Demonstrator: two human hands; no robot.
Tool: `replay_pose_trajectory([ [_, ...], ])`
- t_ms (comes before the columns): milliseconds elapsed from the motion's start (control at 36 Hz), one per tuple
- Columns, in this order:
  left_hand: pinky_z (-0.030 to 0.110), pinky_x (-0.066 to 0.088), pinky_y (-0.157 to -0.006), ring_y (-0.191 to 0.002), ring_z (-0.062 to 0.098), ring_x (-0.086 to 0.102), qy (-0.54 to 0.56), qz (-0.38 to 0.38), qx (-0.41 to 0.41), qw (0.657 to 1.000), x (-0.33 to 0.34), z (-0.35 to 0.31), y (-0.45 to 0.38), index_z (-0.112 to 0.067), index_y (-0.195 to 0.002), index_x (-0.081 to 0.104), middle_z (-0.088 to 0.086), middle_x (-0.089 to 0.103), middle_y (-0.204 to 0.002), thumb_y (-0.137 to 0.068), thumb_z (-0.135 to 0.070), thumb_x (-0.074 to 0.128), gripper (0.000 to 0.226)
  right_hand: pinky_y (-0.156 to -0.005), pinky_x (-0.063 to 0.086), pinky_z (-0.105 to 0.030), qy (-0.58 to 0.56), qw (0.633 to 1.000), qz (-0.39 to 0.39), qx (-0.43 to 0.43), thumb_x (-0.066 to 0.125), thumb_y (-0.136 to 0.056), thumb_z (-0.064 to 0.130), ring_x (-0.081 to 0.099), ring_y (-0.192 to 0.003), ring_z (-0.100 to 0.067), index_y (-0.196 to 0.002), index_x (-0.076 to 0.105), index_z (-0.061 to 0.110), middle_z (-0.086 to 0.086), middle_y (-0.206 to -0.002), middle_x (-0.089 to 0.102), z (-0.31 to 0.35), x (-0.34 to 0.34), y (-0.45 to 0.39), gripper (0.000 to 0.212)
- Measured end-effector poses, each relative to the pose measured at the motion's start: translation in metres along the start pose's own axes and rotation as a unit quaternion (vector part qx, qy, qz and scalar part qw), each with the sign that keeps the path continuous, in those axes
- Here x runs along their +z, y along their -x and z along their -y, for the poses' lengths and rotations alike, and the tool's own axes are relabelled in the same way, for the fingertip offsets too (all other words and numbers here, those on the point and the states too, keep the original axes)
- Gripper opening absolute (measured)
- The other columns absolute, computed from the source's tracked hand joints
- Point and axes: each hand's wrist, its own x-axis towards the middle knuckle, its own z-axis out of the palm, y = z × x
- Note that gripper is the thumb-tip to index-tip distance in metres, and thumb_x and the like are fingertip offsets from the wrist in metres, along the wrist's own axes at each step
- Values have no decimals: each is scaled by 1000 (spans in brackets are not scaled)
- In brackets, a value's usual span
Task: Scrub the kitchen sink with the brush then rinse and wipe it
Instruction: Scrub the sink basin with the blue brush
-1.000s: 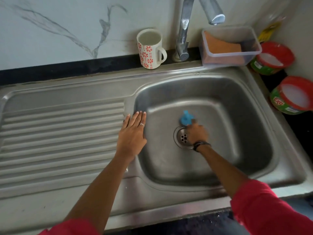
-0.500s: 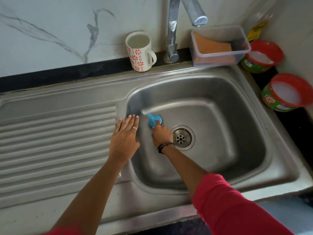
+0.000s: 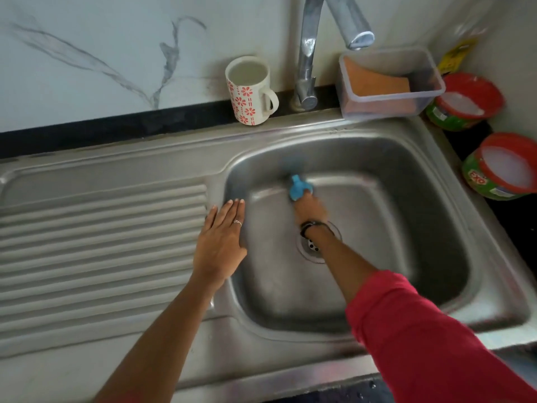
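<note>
Two hands in view: my left hand point(image 3: 222, 242) lies flat, fingers straight and together, on the sink point(image 3: 494, 242) rim between draining board and basin; my right hand point(image 3: 310, 209) is curled round the brush point(image 3: 300, 189).
Brush position: blue, at the far edge of the basin floor, near the back wall; blurred.
Hidden: my fingers cover the brush's lower part; bristles cannot be made out.
Drain point(image 3: 315, 247): half covered by my right wrist and its dark band.
Cut off: tap point(image 3: 308, 59) top runs out of frame; my red sleeve point(image 3: 421, 338) leaves the frame at bottom right.
Draining board point(image 3: 101, 242): ribbed, left of the basin.
Mug point(image 3: 250, 90): white with red flowers, on the back ledge just left of the tap.
Clear box point(image 3: 392, 82): right of the tap, holds an orange sponge point(image 3: 374, 81).
Two tubs point(image 3: 465, 101) point(image 3: 502, 165): red-rimmed, white contents, on the counter right of the sink.
Yellow-labelled item behind the far tub: too blurred to identify.
</note>
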Motion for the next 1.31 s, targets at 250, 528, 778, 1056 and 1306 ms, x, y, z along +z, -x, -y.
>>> replay_pose_trajectory([
  [250,33,10,-116,-136,21,36,-10,-17,6,1000,1,1,1,-2,-140,38,10,44,-143,-69,-12,37,71,-88,43,-40,19,994,59,-93,36,-97,20,55,-111,-38,-136,39,10,-22,-121,58,17,19,14,40],
  [528,31,3,-114,-136,20,36,12,21,1,1000,-3,4,2,-4,-141,37,8,44,-143,-62,-10,63,83,-97,38,-42,-41,986,-90,136,39,-97,20,47,-121,-40,-135,39,2,-27,-131,49,-81,-60,-30,42],
  [778,31,-4,-116,-144,16,15,2,0,4,1000,-2,-2,1,-9,-148,16,5,23,-154,-75,-11,51,81,-86,46,-41,0,994,74,-75,37,-96,20,56,-109,-38,-134,37,10,-22,-118,59,27,39,36,39],
  [1056,31,1,-117,-141,18,26,23,3,7,1000,2,1,1,-7,-145,28,7,34,-149,-68,-9,56,82,-86,44,-39,-42,998,-18,37,35,-97,19,56,-109,-39,-130,46,11,-24,-119,59,-49,-20,-21,36],
  [1306,32,0,-116,-141,18,26,13,-3,2,1000,1,1,0,-8,-145,28,6,35,-149,-69,-7,54,80,-84,45,-38,-58,997,42,-2,38,-95,19,56,-108,-37,-130,46,11,-22,-119,59,-27,2,7,37],
])
